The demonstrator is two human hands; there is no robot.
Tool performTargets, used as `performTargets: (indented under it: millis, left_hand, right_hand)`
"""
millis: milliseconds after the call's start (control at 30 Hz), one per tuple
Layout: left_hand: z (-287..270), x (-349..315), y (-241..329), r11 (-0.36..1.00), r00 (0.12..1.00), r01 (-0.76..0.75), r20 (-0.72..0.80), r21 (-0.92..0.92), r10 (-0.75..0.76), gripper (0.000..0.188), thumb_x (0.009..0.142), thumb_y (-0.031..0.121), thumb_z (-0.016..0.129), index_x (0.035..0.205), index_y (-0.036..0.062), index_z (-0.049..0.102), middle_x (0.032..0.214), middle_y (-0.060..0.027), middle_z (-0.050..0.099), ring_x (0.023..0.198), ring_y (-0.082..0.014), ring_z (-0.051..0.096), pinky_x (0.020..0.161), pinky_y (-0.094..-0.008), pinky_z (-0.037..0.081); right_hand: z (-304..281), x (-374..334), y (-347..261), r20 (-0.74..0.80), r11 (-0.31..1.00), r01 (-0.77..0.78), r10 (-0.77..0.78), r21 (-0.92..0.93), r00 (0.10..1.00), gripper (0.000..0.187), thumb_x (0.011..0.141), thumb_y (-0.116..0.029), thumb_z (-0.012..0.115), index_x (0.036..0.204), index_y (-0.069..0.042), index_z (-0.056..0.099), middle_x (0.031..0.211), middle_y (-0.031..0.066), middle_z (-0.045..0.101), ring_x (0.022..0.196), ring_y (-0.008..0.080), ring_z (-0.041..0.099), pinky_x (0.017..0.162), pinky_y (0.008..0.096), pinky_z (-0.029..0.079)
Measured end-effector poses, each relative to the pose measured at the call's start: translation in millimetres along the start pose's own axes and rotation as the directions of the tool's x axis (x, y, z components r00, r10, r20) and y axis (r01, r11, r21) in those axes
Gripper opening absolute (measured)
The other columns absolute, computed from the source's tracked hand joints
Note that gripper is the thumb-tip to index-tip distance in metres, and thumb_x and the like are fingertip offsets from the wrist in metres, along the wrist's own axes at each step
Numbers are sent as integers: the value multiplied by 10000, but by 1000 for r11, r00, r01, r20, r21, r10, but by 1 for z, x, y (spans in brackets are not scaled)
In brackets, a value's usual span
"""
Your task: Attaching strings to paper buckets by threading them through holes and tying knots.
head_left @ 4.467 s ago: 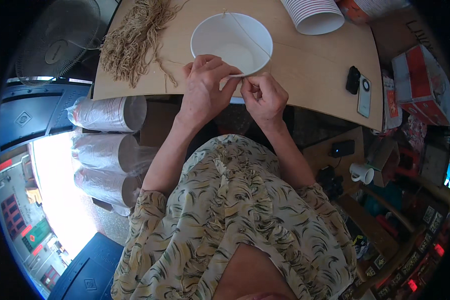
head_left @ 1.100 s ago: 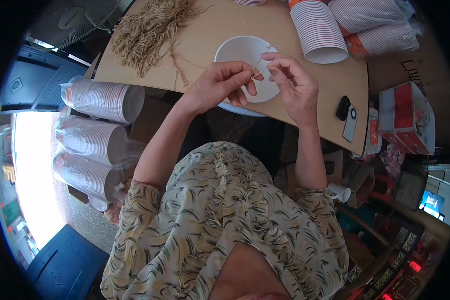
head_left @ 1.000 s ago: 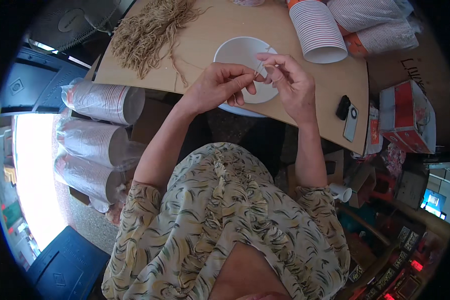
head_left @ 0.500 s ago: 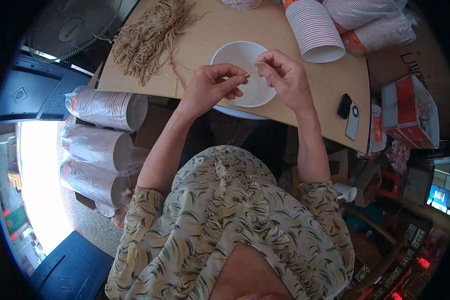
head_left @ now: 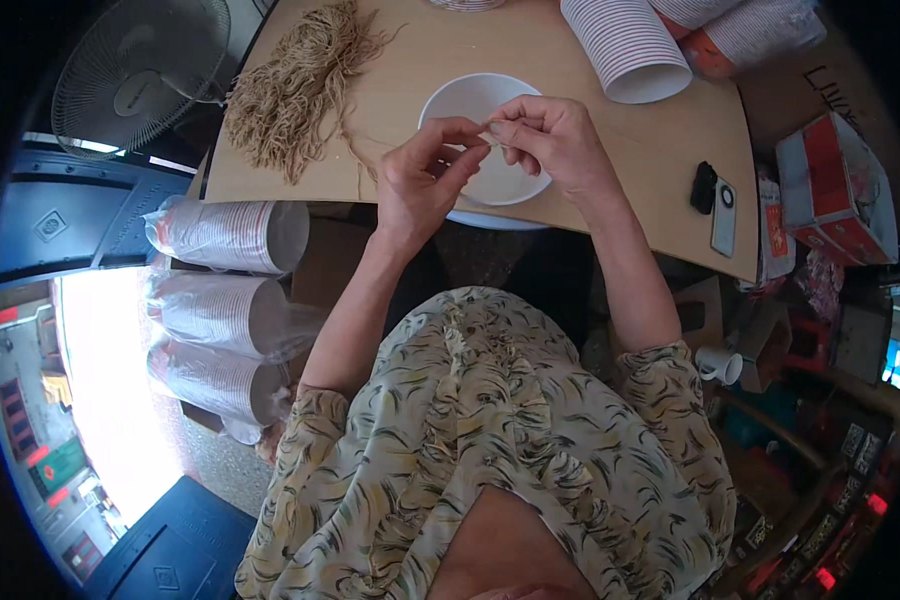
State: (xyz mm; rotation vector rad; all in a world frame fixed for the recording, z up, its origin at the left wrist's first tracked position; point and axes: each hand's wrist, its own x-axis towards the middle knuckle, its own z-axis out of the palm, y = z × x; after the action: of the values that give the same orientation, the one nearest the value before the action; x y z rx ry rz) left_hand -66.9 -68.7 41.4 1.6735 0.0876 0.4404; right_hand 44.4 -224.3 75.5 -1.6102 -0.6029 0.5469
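Over a white round bowl [head_left: 452,98] at the table's front edge, my two hands meet fingertip to fingertip. My left hand [head_left: 425,180] is closed in a pinch, thumb against forefinger. My right hand [head_left: 553,145] pinches at the same spot from the other side. A tiny pale bit shows between the fingertips, too small to name. Only whitish surface shows inside the bowl, partly hidden by my hands. Left of the bowl lies a heap of tan, noodle-like strands [head_left: 295,100], a few loose ones trailing toward my left hand.
Stacked paper cups [head_left: 630,50] lie at the back right of the table [head_left: 660,185]. A phone [head_left: 723,218] and a small black object [head_left: 704,187] rest near its right edge. Wrapped cup stacks [head_left: 220,312] stand at my left, below a fan [head_left: 140,90]. A red-white box [head_left: 835,190] is at right.
My hands have come closer together, fingertips now meeting above the bowl; before, a small gap separated them. The whole view has shifted slightly.
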Motion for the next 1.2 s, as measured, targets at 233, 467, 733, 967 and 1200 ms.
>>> performTargets:
  millis: [233, 467, 733, 967, 1200]
  left_hand:
    - [3, 1, -3, 927, 955, -266, -61, 265, 291, 150, 860, 1, 752, 996, 8, 687, 891, -40, 711, 774, -93, 687, 636, -238, 565]
    - [0, 1, -2, 849, 902, -394, -30, 352, 431, 109, 853, -8, 749, 948, 4, 697, 881, -74, 713, 742, -116, 691, 623, -240, 563]
    - [-13, 7, -2, 998, 994, 64, 87, -3, -63, 103, 906, 35, 709, 972, -33, 670, 896, -95, 711, 747, -126, 704, 638, -241, 563]
    - [-28, 19, 9, 908, 925, 333, 276, -255, -261, 175, 945, 85, 684, 1047, -55, 656, 930, -114, 716, 813, -152, 715, 735, -241, 585]
    - [-32, 18, 1, 797, 880, 455, 334, -396, -337, 211, 950, 103, 680, 1093, -50, 661, 968, -115, 714, 886, -160, 711, 817, -238, 580]
  right_hand:
    - [7, 1, -6, 18, 996, -85, 85, 10, 996, 101, 914, -51, 659, 932, 33, 711, 682, 31, 656, 561, 51, 569, 471, 202, 433]
    - [9, 1, -8, 31, 994, -95, 97, -58, 995, 103, 923, -52, 644, 920, 29, 707, 686, 31, 653, 572, 55, 573, 481, 208, 436]
    - [-1, 3, -2, 46, 999, 3, -6, 51, 999, 163, 962, -99, 611, 1027, 22, 698, 762, 18, 646, 594, 42, 513, 519, 189, 406]
    - [2, 2, 6, -58, 978, 201, -205, -63, 977, 194, 944, -73, 628, 1120, -15, 686, 831, 22, 677, 660, 81, 579, 595, 227, 484]
    - [9, -29, 0, -206, 908, 183, -275, -377, 939, 144, 890, -61, 696, 1022, -9, 722, 887, 68, 706, 742, 123, 632, 660, 252, 502]
